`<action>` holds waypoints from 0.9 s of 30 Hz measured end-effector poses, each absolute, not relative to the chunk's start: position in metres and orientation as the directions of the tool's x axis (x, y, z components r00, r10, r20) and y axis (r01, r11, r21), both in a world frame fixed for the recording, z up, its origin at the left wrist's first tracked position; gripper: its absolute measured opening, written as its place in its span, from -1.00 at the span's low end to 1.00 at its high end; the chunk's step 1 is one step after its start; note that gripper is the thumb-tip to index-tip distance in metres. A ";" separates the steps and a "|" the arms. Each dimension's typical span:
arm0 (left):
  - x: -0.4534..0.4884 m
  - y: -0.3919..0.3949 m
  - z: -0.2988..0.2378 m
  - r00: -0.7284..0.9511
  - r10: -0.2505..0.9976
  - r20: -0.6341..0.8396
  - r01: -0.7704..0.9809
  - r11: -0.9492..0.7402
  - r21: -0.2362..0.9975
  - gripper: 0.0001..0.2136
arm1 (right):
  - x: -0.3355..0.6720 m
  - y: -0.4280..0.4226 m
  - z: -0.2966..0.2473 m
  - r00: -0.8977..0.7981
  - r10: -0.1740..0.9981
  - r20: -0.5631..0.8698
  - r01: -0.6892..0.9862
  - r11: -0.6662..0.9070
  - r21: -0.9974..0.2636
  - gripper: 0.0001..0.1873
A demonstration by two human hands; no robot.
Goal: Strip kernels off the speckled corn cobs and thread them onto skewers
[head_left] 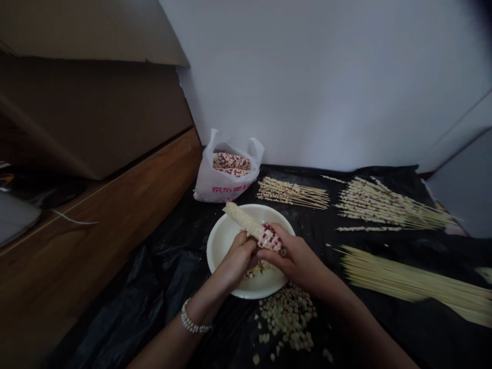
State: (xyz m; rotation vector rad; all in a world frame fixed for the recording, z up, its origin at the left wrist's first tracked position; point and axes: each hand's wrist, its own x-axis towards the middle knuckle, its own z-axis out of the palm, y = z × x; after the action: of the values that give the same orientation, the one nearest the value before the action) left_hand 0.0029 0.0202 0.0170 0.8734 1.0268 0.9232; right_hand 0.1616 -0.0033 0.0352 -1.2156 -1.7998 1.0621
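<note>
A corn cob (246, 220) with red and cream kernels is held slantwise over a white bowl (216, 251). Its far part is stripped bare, while kernels still cover the near end. My right hand (295, 256) grips that near end, fingers wrapped round it. At the cob's middle, my left hand (240, 253) is closed against it with curled fingers, partly hidden behind the cob. Loose kernels (258, 268) lie in the bottom of the bowl, partly covered by my hands.
Behind the bowl stands a white plastic bag (207, 179) holding more corn cobs (232, 163). To the right lie two bunches of kernel-threaded skewers (279, 190) and a bundle of bare skewers (407, 279). Small pale pieces (290, 312) are heaped on black plastic sheeting (154, 287).
</note>
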 end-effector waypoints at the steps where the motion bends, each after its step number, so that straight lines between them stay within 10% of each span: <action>1: 0.003 0.020 0.020 0.289 0.911 -0.294 -0.222 0.362 0.905 -0.77 | 0.163 -0.002 0.035 -0.301 0.949 0.091 0.291 0.183 -0.939 -0.55; 9: -0.003 0.020 0.027 0.425 0.888 -0.177 -0.327 0.333 0.884 -0.73 | 0.166 -0.002 0.038 -0.341 0.922 -0.183 -0.165 -0.251 -0.954 -0.36; 27: 0.009 0.014 0.026 0.201 0.954 -0.222 -0.266 0.271 0.925 -0.44 | 0.153 -0.005 0.038 -0.382 0.917 -0.118 -0.164 -0.193 -0.967 -0.43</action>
State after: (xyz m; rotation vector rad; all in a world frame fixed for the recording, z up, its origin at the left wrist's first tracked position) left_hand 0.0087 0.0141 0.0263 0.8893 0.9840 1.0316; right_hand 0.1535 -0.0053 0.0381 -0.9674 -1.2409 1.6939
